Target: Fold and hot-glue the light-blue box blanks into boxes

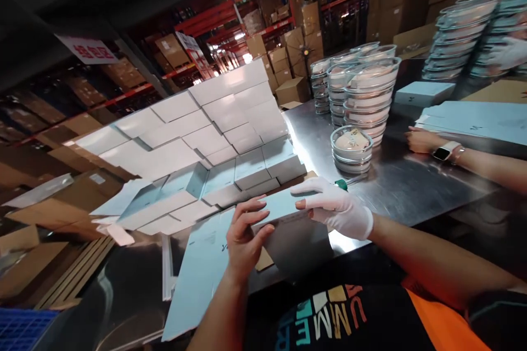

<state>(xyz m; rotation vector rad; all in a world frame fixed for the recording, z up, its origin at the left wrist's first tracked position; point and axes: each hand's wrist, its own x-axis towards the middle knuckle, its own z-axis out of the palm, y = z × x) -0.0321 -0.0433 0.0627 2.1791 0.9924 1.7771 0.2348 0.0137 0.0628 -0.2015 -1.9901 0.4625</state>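
Note:
A long pale-blue and white carton (279, 204) is held level between my two hands, low over the metal table. My left hand (242, 236), bare, has its fingers and thumb around the carton's left end. On the right end rests my right hand (340, 209), in a white glove with some fingertips bare, its thumb and fingers gripping the carton. Just behind that glove is a small green object (341, 184), partly hidden. Flat pale-blue carton sheets (201, 271) lie to the left of my left hand.
Stacked white cartons (230, 131) form a wall beyond my hands. Stacks of clear round containers (370, 98) stand to the right, with a shorter stack (352, 151) nearer. A co-worker's watch-wearing arm (473, 159) reaches in by more carton sheets (481, 120). A blue crate (24, 326) sits lower left.

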